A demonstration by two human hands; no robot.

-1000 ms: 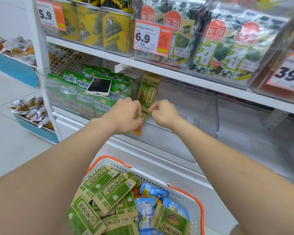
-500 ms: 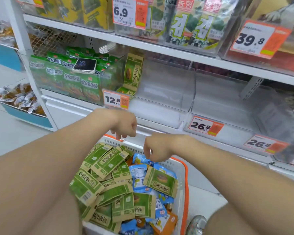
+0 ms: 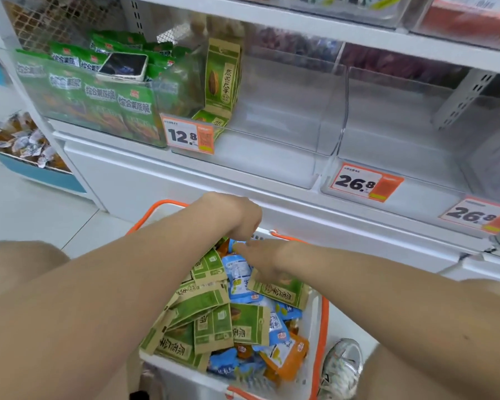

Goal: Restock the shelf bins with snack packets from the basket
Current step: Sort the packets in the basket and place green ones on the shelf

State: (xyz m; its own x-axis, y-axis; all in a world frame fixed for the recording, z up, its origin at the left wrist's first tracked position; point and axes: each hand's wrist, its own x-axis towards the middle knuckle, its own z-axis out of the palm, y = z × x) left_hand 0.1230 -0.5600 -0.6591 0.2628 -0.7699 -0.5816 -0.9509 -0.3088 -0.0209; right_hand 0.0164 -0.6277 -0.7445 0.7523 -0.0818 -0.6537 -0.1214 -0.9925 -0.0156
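Both hands reach into the basket [image 3: 315, 319] at lower centre of the frame. The left hand [image 3: 237, 215] hangs above the far rim with fingers curled, holding nothing visible. The right hand [image 3: 264, 256] lies flat, fingers extended, on the snack packets [image 3: 214, 319]. One green packet [image 3: 221, 75] stands upright in the clear shelf bin [image 3: 286, 111], upper centre.

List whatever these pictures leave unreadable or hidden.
- Left hand, head view: its fingers curl out of sight beneath the knuckles, so any grip is unclear.
- White plastic basket with orange rim: near edge cut off by the frame; lower packets buried.
- Orange price tag: small print blurred.
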